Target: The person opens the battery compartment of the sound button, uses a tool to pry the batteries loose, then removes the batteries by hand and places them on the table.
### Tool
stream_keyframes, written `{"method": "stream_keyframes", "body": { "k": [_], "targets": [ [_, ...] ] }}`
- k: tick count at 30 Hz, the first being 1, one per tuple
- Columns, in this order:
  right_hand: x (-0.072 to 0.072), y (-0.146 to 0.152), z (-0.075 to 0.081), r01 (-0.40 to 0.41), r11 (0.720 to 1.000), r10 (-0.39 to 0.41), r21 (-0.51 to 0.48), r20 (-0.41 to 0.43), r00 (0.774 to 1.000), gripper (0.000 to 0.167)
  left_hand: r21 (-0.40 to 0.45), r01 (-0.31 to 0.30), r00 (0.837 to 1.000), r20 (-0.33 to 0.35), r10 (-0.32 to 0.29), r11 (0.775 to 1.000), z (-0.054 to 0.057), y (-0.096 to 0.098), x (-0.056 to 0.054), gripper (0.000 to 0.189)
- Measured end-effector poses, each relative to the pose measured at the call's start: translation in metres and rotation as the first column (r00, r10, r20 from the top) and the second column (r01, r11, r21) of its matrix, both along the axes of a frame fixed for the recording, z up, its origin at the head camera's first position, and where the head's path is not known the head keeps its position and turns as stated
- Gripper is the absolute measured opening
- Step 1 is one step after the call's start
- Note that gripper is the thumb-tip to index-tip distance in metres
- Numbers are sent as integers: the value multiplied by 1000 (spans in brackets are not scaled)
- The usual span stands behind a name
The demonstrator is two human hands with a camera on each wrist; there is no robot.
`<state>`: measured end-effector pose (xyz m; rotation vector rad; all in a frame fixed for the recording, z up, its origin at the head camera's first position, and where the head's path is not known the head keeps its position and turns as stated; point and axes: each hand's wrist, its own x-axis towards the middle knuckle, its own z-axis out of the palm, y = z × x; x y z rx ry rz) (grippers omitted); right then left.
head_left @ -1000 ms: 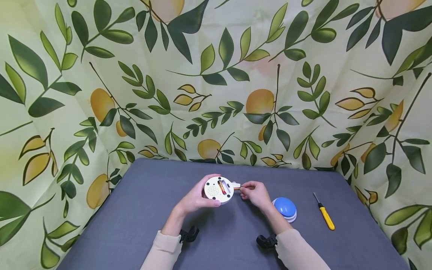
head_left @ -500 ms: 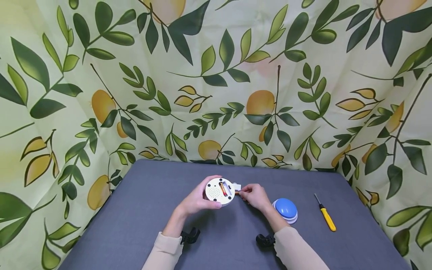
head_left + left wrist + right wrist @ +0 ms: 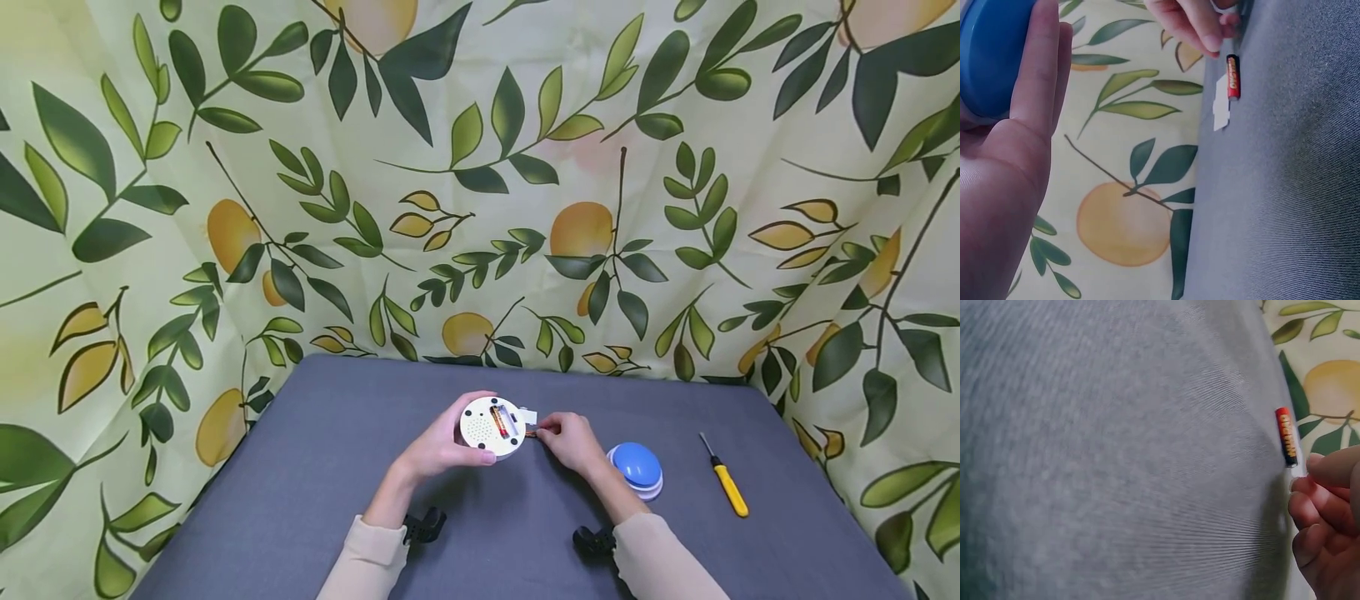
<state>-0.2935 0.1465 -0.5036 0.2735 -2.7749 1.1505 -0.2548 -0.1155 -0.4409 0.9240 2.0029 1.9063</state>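
Observation:
My left hand (image 3: 442, 437) grips a round push button (image 3: 480, 429), its white underside tilted up in the head view. That underside has speaker holes and an uncovered battery compartment with one battery (image 3: 498, 421) in it beside a vacant slot. The button's blue dome (image 3: 991, 56) shows in the left wrist view. A loose red and black battery (image 3: 1286, 437) lies on the table, partly next to a small white battery cover (image 3: 1220, 106). My right hand (image 3: 572, 442) is just right of this battery, its loosely curled fingertips (image 3: 1316, 464) close to the black end, with nothing between them.
A second blue and white push button (image 3: 637, 467) stands on the grey table (image 3: 352, 433) beside my right forearm. Farther right lies a screwdriver (image 3: 726, 479) with a yellow handle. A leaf-and-fruit patterned cloth (image 3: 480, 208) hangs behind and at the sides.
My right hand has lowered the loose battery beside the white cover and let go of it, drawing its fingers slightly right. My left hand still holds the push button in nearly the same place.

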Motion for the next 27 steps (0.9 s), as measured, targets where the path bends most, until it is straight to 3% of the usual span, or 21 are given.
{"method": "stream_keyframes", "body": {
  "k": [7, 18, 23, 27],
  "targets": [
    [8, -1, 22, -4, 998, 2, -58, -48, 999, 9, -4, 6, 1000, 3, -6, 1000, -1, 1, 0, 84],
    [26, -2, 66, -98, 985, 80, -141, -129, 988, 14, 4, 13, 1000, -1, -13, 1000, -1, 2, 0, 83],
    [36, -4, 82, -164, 966, 125, -199, -196, 973, 13, 4, 25, 1000, 5, -25, 1000, -2, 3, -1, 83],
    [42, -10, 92, -253, 942, 195, -221, -256, 947, 12, 6, 40, 999, 4, -40, 999, -2, 3, -1, 83]
  ]
}}
